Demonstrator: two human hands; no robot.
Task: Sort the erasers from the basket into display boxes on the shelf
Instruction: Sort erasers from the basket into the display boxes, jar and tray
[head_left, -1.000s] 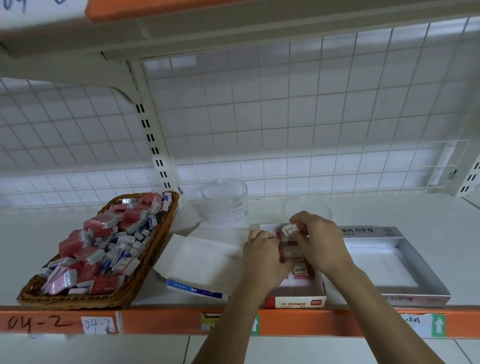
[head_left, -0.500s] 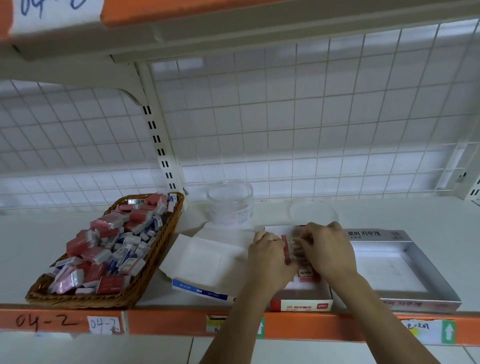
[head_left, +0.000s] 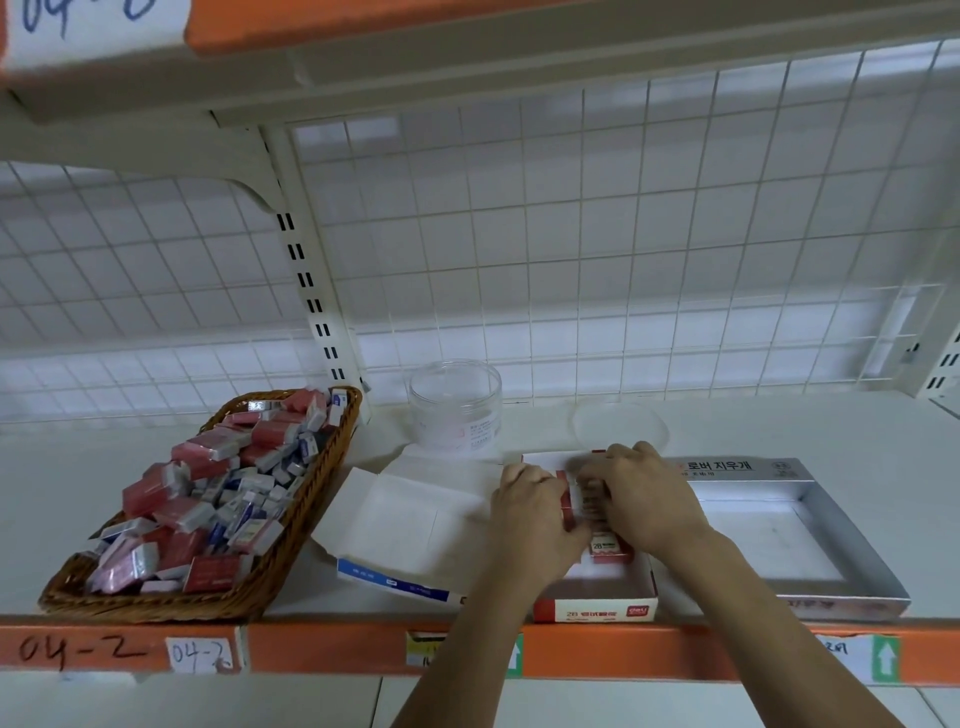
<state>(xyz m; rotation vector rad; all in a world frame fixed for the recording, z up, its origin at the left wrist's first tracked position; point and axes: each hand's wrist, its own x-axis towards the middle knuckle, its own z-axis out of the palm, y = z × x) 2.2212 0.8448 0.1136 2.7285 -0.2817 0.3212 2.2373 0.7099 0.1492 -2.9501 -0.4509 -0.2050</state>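
Both hands in the red display box (head_left: 595, 610), front edge of the shelf (head_left: 93, 467).

Left hand (head_left: 530, 519) – fingers curled, tips pressed against the left side of the row of red erasers (head_left: 567, 506) standing in the box. Right hand (head_left: 641, 501) – fingers bent down over the top of the same row, gripping it from the right. Thumbs hidden; can't tell where they sit.

One 2B eraser (head_left: 609, 548) shows below my right hand, toward the box front.

Basket (head_left: 317, 493) to the left, well apart from my hands, heaped with loose erasers (head_left: 208, 499), red and blue-white mixed.

White box with blue edge (head_left: 415, 514) lies open just left of the red one, my left wrist over its corner. Silver box (head_left: 753, 540) sits just right. Clear jar (head_left: 456, 410) and its lid (head_left: 621, 422) lie behind, near the wire grid.
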